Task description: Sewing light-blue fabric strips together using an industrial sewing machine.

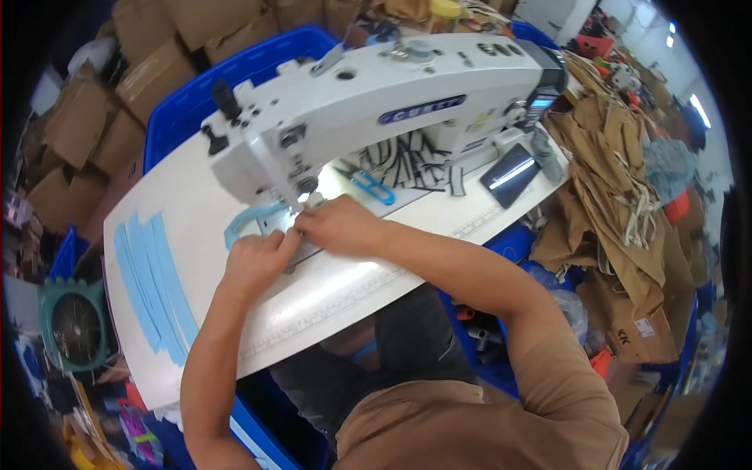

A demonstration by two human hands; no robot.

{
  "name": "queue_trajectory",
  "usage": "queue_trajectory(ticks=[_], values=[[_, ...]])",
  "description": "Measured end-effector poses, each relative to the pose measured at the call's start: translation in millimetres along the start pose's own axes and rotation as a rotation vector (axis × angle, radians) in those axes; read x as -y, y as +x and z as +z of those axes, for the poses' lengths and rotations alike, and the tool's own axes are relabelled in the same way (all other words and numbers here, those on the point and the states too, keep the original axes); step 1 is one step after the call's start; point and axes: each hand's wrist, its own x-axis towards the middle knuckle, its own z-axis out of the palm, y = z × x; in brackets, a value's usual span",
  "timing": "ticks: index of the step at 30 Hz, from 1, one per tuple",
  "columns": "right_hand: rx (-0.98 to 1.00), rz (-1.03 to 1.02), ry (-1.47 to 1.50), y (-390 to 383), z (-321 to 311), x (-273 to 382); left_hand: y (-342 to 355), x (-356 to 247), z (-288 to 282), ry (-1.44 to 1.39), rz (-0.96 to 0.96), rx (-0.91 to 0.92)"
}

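A white sewing machine [352, 117] stands on a pale table, its needle area lit. Just in front of the needle, my left hand [262, 258] is closed with thumb and fingers pinched, at the near end of a curved light-blue fabric strip [249, 219]. Against it, my right hand [341, 225] is closed too, fingertips pinched beside the presser foot. What lies between the right fingertips is too small and covered to make out. Behind the right hand lie blue-handled thread snips [374, 188] and a heap of black-and-white strips [407, 164].
Several light-blue strips [153, 282] lie flat at the table's left. A dark phone [511, 176] rests at the right end. A ruler scale [329, 301] runs along the near edge. Blue bins [196, 98], cardboard boxes [78, 117], brown fabric [611, 157] and a green fan [74, 325] surround the table.
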Motion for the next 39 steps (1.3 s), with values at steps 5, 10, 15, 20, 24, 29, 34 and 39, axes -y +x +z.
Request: queue_trajectory(ticks=[5,10,15,20,24,29,34,39], values=[[-0.157,-0.306,-0.243,3,-1,-19,16,-2,-12,0.05,0.196,-0.055],[-0.125,-0.305,-0.245,3,-6,-18,19,-6,-12,0.056,0.166,-0.007],[0.009,0.009,0.018,-7,-13,3,19,-13,-6,0.053,0.184,-0.03],[-0.16,0.057,0.25,-17,3,3,5,-28,-5,-0.007,-0.005,-0.015],[-0.261,-0.012,0.129,-24,1,0,5,-50,-16,-0.137,-0.217,-0.048],[-0.273,-0.03,0.062,-21,-3,1,-7,-51,-5,-0.323,-0.374,-0.187],[-0.246,-0.029,0.074,-21,3,5,-9,-55,-5,-0.359,-0.483,-0.206],[-0.254,0.009,0.07,-19,3,4,1,-40,-10,-0.377,-0.461,-0.135]])
